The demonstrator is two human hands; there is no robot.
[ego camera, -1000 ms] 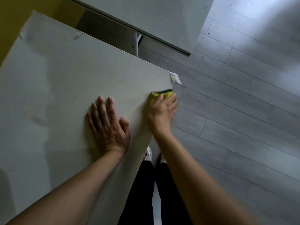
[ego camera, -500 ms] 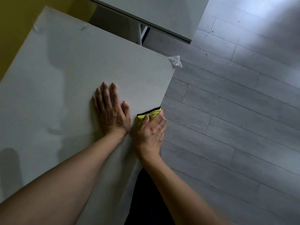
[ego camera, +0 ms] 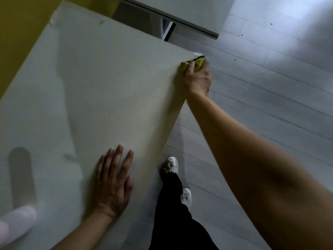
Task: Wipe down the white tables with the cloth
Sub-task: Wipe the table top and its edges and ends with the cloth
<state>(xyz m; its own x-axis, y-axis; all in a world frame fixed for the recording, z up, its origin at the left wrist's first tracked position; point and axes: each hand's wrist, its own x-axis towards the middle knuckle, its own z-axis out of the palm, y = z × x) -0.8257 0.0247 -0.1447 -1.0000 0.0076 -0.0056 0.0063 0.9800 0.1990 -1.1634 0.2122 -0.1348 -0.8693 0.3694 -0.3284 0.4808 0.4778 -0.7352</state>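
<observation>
Now, right hand point(ego camera: 198, 78) at the far right corner of the white bench point(ego camera: 108, 87), fingers clenched round the yellow cloth point(ego camera: 197, 63), left hand point(ego camera: 113, 181) flat, fingers released, near the bench's right edge.

The yellow-green microfibre cloth with a dark hem point(ego camera: 195, 63) lies mostly under the right hand point(ego camera: 198, 79), whose fingers are motion-blurred, so their grip cannot be told; the large white table top point(ego camera: 93, 91) runs off the frame at 9 and 7 o'clock; a blurred white rounded object point(ego camera: 15, 222) at 8 o'clock is cut off and unidentifiable; a second white table point(ego camera: 180, 8) is cropped at 12 o'clock.
</observation>
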